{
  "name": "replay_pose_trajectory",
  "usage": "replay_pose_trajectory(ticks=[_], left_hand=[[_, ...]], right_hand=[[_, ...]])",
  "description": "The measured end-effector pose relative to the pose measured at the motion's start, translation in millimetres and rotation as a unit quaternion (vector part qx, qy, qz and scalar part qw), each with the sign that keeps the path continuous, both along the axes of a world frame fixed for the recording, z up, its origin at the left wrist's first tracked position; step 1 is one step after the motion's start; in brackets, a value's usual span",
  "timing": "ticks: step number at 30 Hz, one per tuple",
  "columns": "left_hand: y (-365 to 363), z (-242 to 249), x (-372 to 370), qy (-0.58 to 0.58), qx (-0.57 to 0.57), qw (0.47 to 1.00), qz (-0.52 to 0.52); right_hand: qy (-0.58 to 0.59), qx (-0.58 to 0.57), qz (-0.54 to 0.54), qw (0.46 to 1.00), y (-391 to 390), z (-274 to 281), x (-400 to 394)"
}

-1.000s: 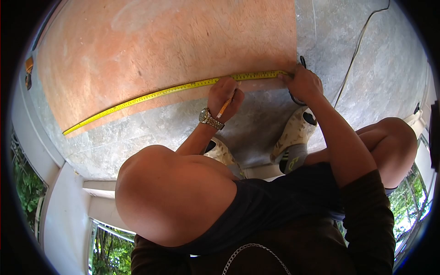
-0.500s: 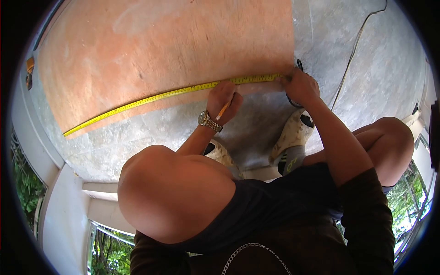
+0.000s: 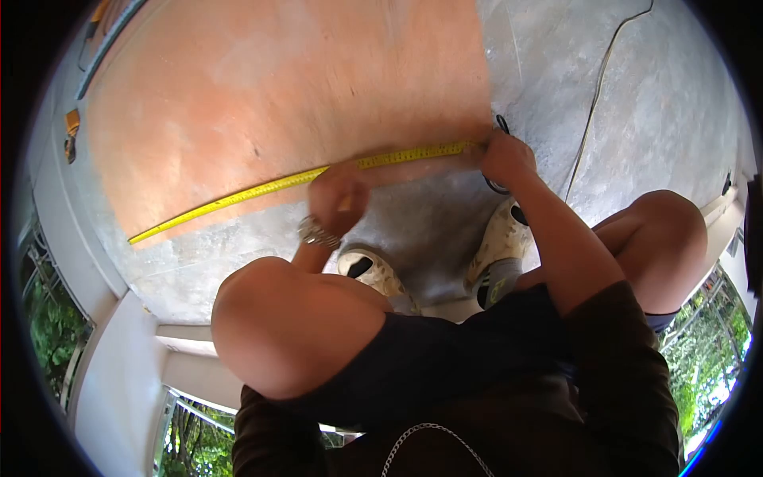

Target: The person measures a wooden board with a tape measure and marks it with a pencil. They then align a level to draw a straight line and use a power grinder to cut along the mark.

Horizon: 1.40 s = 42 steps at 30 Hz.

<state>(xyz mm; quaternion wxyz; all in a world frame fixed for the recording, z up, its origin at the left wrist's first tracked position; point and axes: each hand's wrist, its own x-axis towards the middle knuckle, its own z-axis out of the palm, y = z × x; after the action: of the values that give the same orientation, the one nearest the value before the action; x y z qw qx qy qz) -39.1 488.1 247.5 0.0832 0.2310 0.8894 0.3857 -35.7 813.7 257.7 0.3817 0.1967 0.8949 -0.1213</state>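
A yellow tape measure [image 3: 254,191] lies stretched across an orange-brown board [image 3: 302,87], close to its near edge. At its right end my right hand [image 3: 509,159] is closed on the tape, with a black loop [image 3: 501,123] showing beside the fingers. My left hand [image 3: 338,195], blurred by motion and wearing a metal watch [image 3: 318,233], is over the middle of the tape. A pencil [image 3: 346,203] shows faintly in its closed fingers.
Grey floor [image 3: 548,71] surrounds the board's right and near sides. A thin cable [image 3: 598,87] runs along the floor at the right. My shoes [image 3: 373,270] stand near the board's edge. An orange and dark object [image 3: 72,127] lies at the far left.
My left hand has moved left along the tape with the pencil. My right hand remains at the tape's right end, and the view has shifted slightly.
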Motion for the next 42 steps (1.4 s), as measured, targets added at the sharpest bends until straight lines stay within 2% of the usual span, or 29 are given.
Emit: replay_pose_trajectory(ticks=[1, 2, 3, 4, 5, 6, 7, 8, 9, 10, 11, 12, 13, 15, 18, 20, 22, 23, 25, 27, 31, 33, 35, 36, 37, 38, 39, 41, 42], left_hand=[[-25, 18, 3, -0.090, -0.126, 0.986, 0.058], [-56, 29, 7, -0.168, -0.117, 0.968, 0.142], [-89, 36, 15, -0.239, -0.101, 0.939, 0.227], [-122, 43, 33, -0.265, 0.105, 0.899, 0.332], [-165, 54, 56, -0.241, 0.154, 0.871, 0.400], [-215, 63, 86, -0.193, 0.168, 0.849, 0.462], [-263, 67, 122, -0.137, 0.187, 0.821, 0.522], [-314, 65, 163, -0.085, 0.242, 0.772, 0.582], [-239, 179, 132, -0.035, -0.012, 0.802, 0.596], [-236, 210, 146, -0.054, 0.225, 0.646, 0.727], [-209, 248, 145, 0.026, 0.191, 0.603, 0.774], [-222, 263, 169, 0.056, 0.249, 0.588, 0.768], [-197, 299, 169, 0.085, 0.256, 0.584, 0.765], [-184, 345, 181, 0.142, 0.249, 0.610, 0.738], [-124, 416, 164, 0.236, 0.236, 0.645, 0.687], [-89, 447, 157, 0.270, 0.228, 0.667, 0.656], [-57, 465, 149, 0.280, 0.220, 0.659, 0.662], [-45, 471, 147, 0.284, 0.214, 0.657, 0.665], [-29, 478, 146, 0.296, 0.219, 0.655, 0.660], [-15, 484, 140, 0.303, 0.175, 0.658, 0.667], [-19, 482, 138, 0.295, 0.152, 0.682, 0.652], [-14, 476, 127, 0.283, 0.145, 0.680, 0.661], [-14, 467, 114, 0.246, 0.159, 0.700, 0.652], [-22, 456, 111, 0.244, 0.141, 0.719, 0.636], [-23, 450, 103, 0.206, 0.136, 0.705, 0.665], [-24, 445, 96, 0.182, 0.139, 0.721, 0.654], [-23, 443, 86, 0.160, 0.144, 0.737, 0.640], [-17, 443, 64, 0.150, 0.141, 0.758, 0.619], [-17, 443, 57, 0.146, 0.141, 0.778, 0.595]], right_hand=[[-0.029, -0.002, 0.011, 1.000, -2, 8, -4], [-0.056, -0.004, 0.025, 0.998, -3, 18, -10], [-0.084, -0.039, 0.049, 0.994, 7, 3, -6], [-0.107, -0.070, 0.077, 0.989, 13, -15, -9], [-0.120, -0.095, 0.143, 0.978, 11, -30, -6], [-0.132, -0.112, 0.206, 0.963, 11, -20, -11], [-0.288, -0.148, 0.223, 0.920, -11, 53, -52], [-0.217, -0.179, 0.282, 0.917, -24, 41, -52], [-0.200, -0.183, 0.284, 0.920, -42, 78, -64], [-0.208, -0.220, 0.267, 0.915, -59, 91, -72], [-0.219, -0.277, 0.279, 0.893, -72, 115, -85], [-0.231, -0.332, 0.293, 0.866, -83, 136, -97], [-0.192, -0.358, 0.305, 0.861, -98, 139, -99], [-0.152, -0.385, 0.328, 0.849, -117, 149, -103], [-0.249, -0.491, 0.203, 0.809, -124, 173, -110], [-0.217, -0.486, 0.218, 0.818, -119, 176, -111], [-0.189, -0.481, 0.231, 0.824, -110, 184, -109], [-0.166, -0.514, 0.196, 0.818, -101, 189, -109], [-0.141, -0.547, 0.169, 0.808, -88, 193, -110], [-0.109, -0.541, 0.127, 0.824, -78, 193, -108], [-0.088, -0.543, 0.078, 0.832, -57, 188, -120], [-0.106, -0.534, 0.060, 0.837, -34, 207, -136], [-0.002, -0.490, 0.075, 0.868, -11, 215, -153], [0.048, -0.458, 0.087, 0.884, 2, 187, -163], [0.097, -0.420, 0.096, 0.897, 16, 159, -172], [0.089, -0.453, -0.001, 0.887, 32, 139, -173], [0.112, -0.401, 0.001, 0.909, 52, 128, -180], [0.122, -0.280, -0.089, 0.948, 87, 99, -191], [0.147, -0.246, -0.059, 0.956, 107, 88, -190]])
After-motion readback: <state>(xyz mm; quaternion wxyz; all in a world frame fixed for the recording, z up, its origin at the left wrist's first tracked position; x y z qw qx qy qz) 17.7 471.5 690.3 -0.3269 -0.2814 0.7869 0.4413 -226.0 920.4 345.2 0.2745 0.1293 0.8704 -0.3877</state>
